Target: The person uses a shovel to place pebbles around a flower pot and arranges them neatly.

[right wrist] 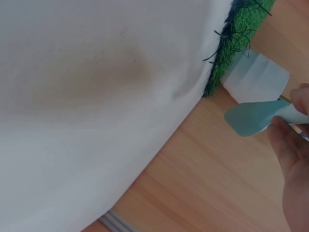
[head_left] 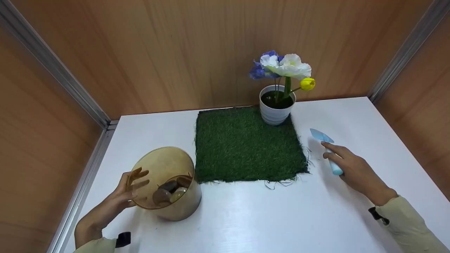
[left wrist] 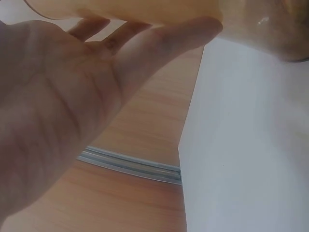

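At the front left, my left hand [head_left: 121,191] holds a translucent amber tub [head_left: 179,209] by its side, with several smooth stones [head_left: 168,191] inside. Through the wall its fingers show on the far side; in the left wrist view the thumb [left wrist: 169,46] lies along the outside. On the right, my right hand [head_left: 357,172] grips the handle of a small light-blue trowel [head_left: 320,135]. The blade points away from me, above the white table. Thumb and fingers pinch the trowel [right wrist: 251,117] near the blade in the right wrist view.
A green artificial grass mat [head_left: 246,147] lies mid-table. On its back right corner stands a white pot [head_left: 276,114] with white, blue and yellow flowers [head_left: 291,66]. Wood-grain panels [head_left: 175,52] enclose the white table [head_left: 253,214] at the back and sides.
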